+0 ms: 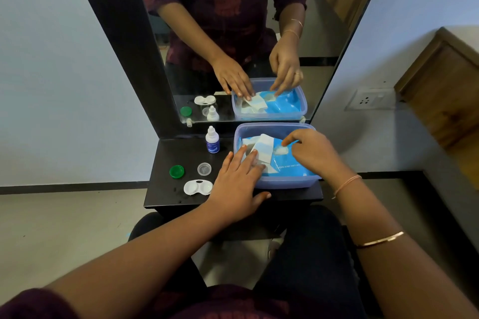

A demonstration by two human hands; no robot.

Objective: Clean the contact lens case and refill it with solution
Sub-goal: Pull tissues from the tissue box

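Early: case (198, 187) uncapped, not yet wiped; bottle (212, 140) untouched. Left hand (237, 181) flat on wipe pack (287, 168); right hand (308, 150) pinches wipe (281, 150).

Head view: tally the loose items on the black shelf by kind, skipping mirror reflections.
Caps: 2 (green cap, clear cap)
Lens case: 1
Solution bottle: 1
Blue tub: 1
Wipes pack: 1
Total: 6
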